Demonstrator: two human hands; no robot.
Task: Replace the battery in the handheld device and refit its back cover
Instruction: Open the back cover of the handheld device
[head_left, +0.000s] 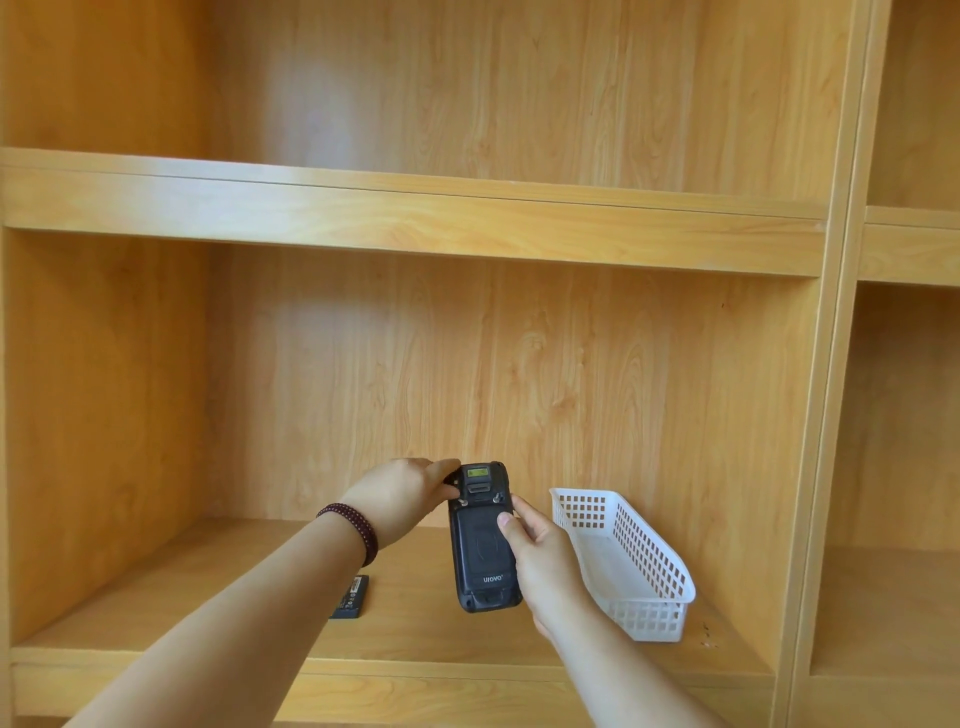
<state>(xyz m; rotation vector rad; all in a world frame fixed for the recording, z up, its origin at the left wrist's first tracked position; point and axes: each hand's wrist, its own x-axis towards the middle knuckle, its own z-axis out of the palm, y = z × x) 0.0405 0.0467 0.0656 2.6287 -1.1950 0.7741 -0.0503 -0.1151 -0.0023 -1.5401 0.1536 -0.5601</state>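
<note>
A black handheld device (483, 561) is held upright above the shelf, its back facing me with the cover in place and a brand name near the bottom. My right hand (540, 561) grips its right side, the thumb pressed on the back cover. My left hand (400, 499) holds the top left corner, fingertips at a small latch or screw there. A black battery (352, 597) lies flat on the shelf, partly hidden behind my left forearm.
A white perforated plastic basket (649, 587) stands on the wooden shelf (208, 597) just right of my right hand. Wooden side panels close in the compartment, and another shelf board runs overhead.
</note>
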